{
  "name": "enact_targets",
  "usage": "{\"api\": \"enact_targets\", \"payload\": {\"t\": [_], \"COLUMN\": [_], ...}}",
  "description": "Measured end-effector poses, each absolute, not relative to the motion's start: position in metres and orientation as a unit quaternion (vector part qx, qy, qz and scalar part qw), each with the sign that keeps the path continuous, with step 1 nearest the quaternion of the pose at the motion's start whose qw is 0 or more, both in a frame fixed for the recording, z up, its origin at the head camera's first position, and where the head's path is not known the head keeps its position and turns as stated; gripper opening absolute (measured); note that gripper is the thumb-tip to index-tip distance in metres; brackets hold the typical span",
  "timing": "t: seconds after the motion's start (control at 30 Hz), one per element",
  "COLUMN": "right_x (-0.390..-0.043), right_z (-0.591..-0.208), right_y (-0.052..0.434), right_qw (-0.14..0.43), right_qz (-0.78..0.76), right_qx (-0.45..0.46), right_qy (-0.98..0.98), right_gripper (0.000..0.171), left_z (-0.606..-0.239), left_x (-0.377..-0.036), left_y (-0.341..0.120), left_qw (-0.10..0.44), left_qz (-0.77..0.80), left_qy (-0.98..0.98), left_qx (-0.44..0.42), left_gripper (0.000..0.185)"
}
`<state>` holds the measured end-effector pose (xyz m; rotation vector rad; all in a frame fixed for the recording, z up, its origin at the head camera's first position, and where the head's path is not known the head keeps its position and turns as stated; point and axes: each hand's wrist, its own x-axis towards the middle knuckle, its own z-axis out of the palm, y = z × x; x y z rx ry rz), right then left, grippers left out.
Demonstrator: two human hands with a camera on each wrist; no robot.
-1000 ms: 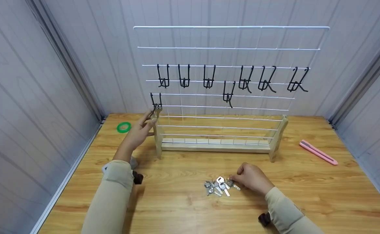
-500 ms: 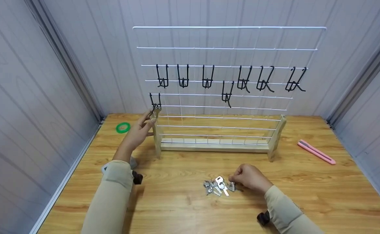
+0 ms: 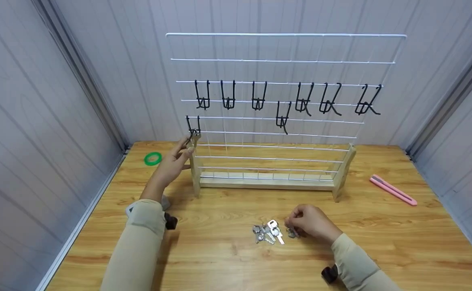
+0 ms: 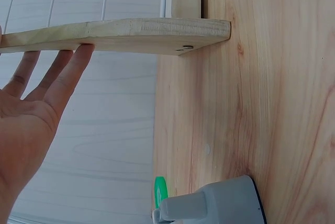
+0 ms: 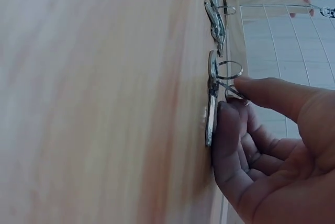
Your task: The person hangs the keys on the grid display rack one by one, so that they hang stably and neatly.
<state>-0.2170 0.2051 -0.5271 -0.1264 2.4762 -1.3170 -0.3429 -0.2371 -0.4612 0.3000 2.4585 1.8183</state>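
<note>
While the left grip (image 3: 171, 163) spans the upper part of the left wooden upright (image 4: 123, 35), lightly clamped with extended fingertips against its outer face, I judge that it braces the wire rack (image 3: 284, 34) against shifting. My right grip (image 3: 312, 220) is clamped, thumb against finger, on a key ring (image 5: 230, 90) just above the bench (image 3: 220, 258), presumably because a ring offers a raised edge and a flat key does not. The key pile (image 3: 268, 233) lies just left of it, in front of the rack; I cannot count its overlapping keys. Counted: eight black hooks (image 3: 228, 104), six along one wire, one a wire lower, one lower again at the left end; at least one hanging key (image 3: 196, 137) there; one green tape roll (image 3: 147, 160); one pink cutter (image 3: 393, 190); one grey object (image 4: 227, 203), unidentified.
</note>
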Motion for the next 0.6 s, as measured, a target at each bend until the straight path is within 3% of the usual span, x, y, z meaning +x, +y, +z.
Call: {"api": "enact_targets", "payload": {"t": [0.23, 0.6], "right_x": [-0.2171, -0.2181], "right_z": [-0.5278, -0.5231], "right_y": [0.2036, 0.1985], "right_qw": [0.127, 0.142], "right_qz": [-0.437, -0.504], "right_qx": [-0.07, -0.052], "right_qy": [0.888, 0.85], "right_gripper": [0.011, 0.018], "left_z": [-0.4623, -0.4629], "left_x": [-0.3438, -0.3455], "left_y": [-0.2364, -0.2371], "left_qw": [0.032, 0.027], "left_qz": [0.588, 0.587], "left_qy": [0.802, 0.803], "left_qx": [0.101, 0.099], "left_gripper": [0.07, 0.069]}}
